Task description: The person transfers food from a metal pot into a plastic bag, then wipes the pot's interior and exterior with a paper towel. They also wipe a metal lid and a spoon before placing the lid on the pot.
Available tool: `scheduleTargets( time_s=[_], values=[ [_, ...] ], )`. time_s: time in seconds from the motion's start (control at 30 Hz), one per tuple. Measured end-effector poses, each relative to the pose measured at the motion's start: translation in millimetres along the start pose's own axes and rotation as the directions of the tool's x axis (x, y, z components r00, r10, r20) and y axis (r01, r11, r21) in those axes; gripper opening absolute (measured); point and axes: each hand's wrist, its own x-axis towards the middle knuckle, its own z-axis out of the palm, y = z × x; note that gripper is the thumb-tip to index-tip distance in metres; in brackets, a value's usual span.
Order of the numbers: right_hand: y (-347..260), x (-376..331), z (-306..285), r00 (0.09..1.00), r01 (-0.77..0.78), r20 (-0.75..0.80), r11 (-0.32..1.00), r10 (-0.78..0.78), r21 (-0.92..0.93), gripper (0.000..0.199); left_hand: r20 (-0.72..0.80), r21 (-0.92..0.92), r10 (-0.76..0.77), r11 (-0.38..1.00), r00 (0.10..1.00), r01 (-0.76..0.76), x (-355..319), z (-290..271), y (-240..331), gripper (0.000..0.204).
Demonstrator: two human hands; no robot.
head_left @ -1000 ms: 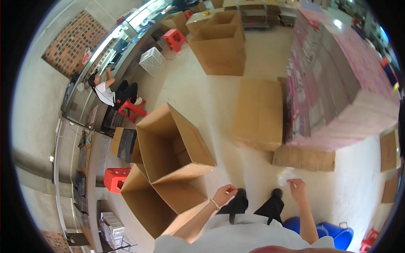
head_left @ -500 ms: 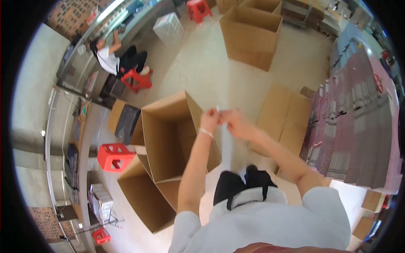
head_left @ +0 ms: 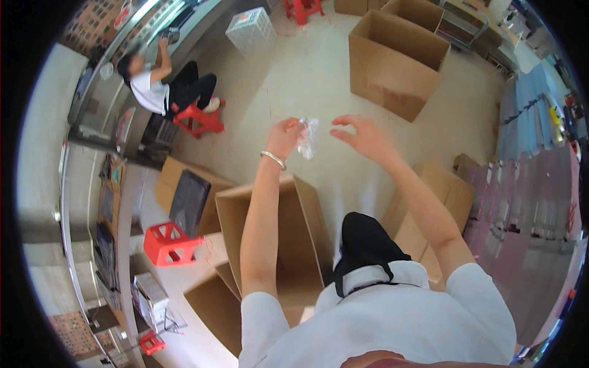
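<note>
Left hand pinches clear wrapper (open cardboard box below).

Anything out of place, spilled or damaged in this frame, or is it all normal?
Nothing looks spilled or broken. The left hand holds a small crumpled clear plastic piece in the air; the right hand is open beside it. Open cardboard boxes stand around on the floor, which seems ordinary for this workspace.

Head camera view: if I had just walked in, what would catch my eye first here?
Probably the two raised hands at centre: the left hand pinches a small crinkled clear plastic bag, the right hand open beside it. Below them stands a big open cardboard box. At upper left, another person sits on a red stool.
</note>
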Motion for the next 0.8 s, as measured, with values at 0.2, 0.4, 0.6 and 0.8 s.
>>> scheduleTargets(
  time_s=[0.2,0.4,0.6,0.8],
  values=[
    [80,223,16,0.978,-0.148,0.168,0.981,0.126,0.129,0.036,0.011,0.097,-0.095,0.991,0.995,0.094,165,-17,26,0.025],
    [172,390,-39,0.975,-0.218,0.049,0.972,0.214,0.089,0.027,-0.352,-0.217,-0.107,0.976,0.930,0.030,339,-73,-8,0.023],
    [210,595,-46,0.976,-0.219,0.012,0.976,0.219,0.006,0.022,-0.350,-0.317,-0.237,0.940,0.906,0.123,493,-109,-11,0.019],
    [246,771,-2,0.967,-0.253,0.059,0.953,0.246,0.169,0.017,-0.267,-0.449,-0.201,0.891,0.943,0.063,704,-186,16,0.019]
  ],
)
